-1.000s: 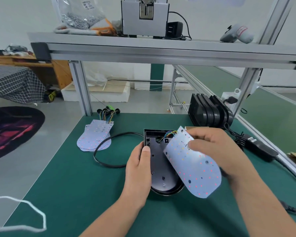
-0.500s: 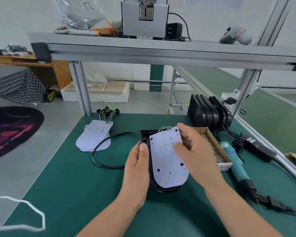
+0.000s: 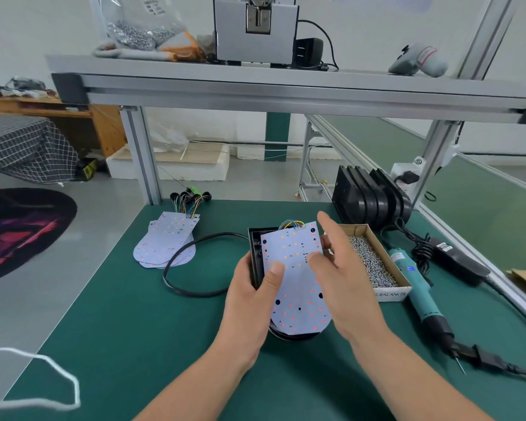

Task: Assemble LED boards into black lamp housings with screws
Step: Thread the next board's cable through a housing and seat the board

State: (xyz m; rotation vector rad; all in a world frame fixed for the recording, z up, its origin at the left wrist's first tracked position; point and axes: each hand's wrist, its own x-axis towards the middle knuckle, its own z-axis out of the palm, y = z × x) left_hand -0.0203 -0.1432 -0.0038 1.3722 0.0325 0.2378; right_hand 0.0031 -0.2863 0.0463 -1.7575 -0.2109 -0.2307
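L grip clamps LED board onto housing; box reads "BALANCER".

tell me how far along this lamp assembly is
Done: the LED board lies over the black housing. In hand: the left hand grips the housing, thumb on the board; the open right hand touches it. Left: screws in the box and the screwdriver lie untouched; more boards wait.

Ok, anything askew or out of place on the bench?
The white LED board lies skewed over the black lamp housing, shifted right with the housing's left wall exposed, not seated yet. Nothing looks spilled.
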